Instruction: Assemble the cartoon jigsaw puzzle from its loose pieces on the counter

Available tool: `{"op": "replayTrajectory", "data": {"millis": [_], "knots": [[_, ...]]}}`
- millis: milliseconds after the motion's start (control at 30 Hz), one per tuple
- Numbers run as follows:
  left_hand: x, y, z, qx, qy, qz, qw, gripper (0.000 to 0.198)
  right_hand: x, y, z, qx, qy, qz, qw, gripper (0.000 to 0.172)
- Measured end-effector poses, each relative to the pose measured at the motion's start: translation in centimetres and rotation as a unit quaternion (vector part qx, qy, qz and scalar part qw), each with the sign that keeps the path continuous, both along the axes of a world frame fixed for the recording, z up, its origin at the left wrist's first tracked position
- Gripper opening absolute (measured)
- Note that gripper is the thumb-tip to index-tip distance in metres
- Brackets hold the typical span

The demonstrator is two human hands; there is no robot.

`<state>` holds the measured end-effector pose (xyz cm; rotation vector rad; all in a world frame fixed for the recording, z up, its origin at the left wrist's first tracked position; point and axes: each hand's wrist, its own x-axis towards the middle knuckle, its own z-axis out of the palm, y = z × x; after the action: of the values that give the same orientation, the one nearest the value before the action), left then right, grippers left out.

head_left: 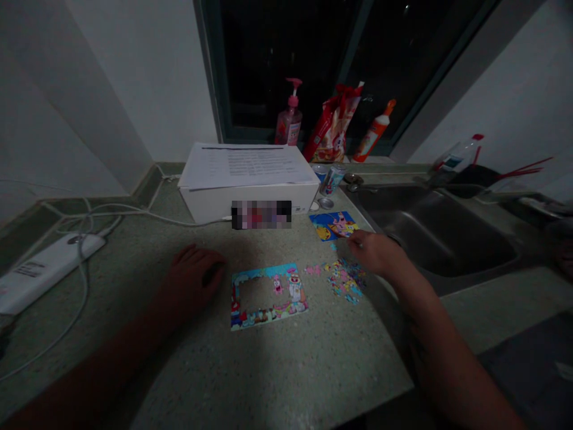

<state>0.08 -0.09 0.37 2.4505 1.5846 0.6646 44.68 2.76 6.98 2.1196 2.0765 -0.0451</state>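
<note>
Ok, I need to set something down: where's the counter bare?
The countertop looks bare nearer you than the part-built jigsaw, and between the white cable and your left hand. It's crowded right of the jigsaw: loose pieces, picture card, right hand, then the sink.

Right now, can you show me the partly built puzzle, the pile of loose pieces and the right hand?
Partly built puzzle point(296, 291): head view, on its joined right side.
Pile of loose pieces point(344, 278): head view, around its middle.
Right hand point(374, 249): head view, on its back.
</note>
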Motion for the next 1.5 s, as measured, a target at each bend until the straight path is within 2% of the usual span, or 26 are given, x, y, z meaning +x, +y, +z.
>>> {"op": "replayTrajectory", "data": {"millis": [233, 467, 800, 1000, 1200, 1400, 1500], "knots": [[0.0, 0.1, 0.0, 0.003, 0.003, -0.001, 1.0, 0.022, 0.9, 0.1, -0.4, -0.002, 0.039, 0.034, 0.999, 0.036], [-0.2, 0.2, -0.3, 0.012, -0.004, 0.0, 1.0, 0.021, 1.0, 0.1, -0.3, -0.005, 0.053, 0.035, 0.998, 0.036], [-0.2, 0.4, -0.2, 0.002, 0.011, 0.001, 1.0, 0.025, 1.2, -0.2, -0.2, 0.016, 0.099, 0.029, 0.995, 0.02], [-0.4, 0.4, -0.5, 0.009, 0.015, 0.002, 1.0, 0.026, 1.0, -0.4, 0.1, 0.019, 0.098, 0.028, 0.995, 0.021], [-0.4, 0.5, -0.3, 0.004, 0.019, 0.001, 1.0, 0.025, 1.1, -0.3, 0.2, 0.044, 0.092, 0.024, 0.994, 0.029], [-0.5, 0.5, -0.5, 0.006, 0.014, -0.003, 1.0, 0.027, 1.3, -0.5, 0.1, 0.02, 0.1, 0.04, 0.994, 0.02], [-0.6, 0.5, -0.5, 0.01, 0.014, -0.003, 1.0, 0.025, 1.3, -0.5, 0.0, 0.018, 0.099, 0.042, 0.994, 0.022]]}}
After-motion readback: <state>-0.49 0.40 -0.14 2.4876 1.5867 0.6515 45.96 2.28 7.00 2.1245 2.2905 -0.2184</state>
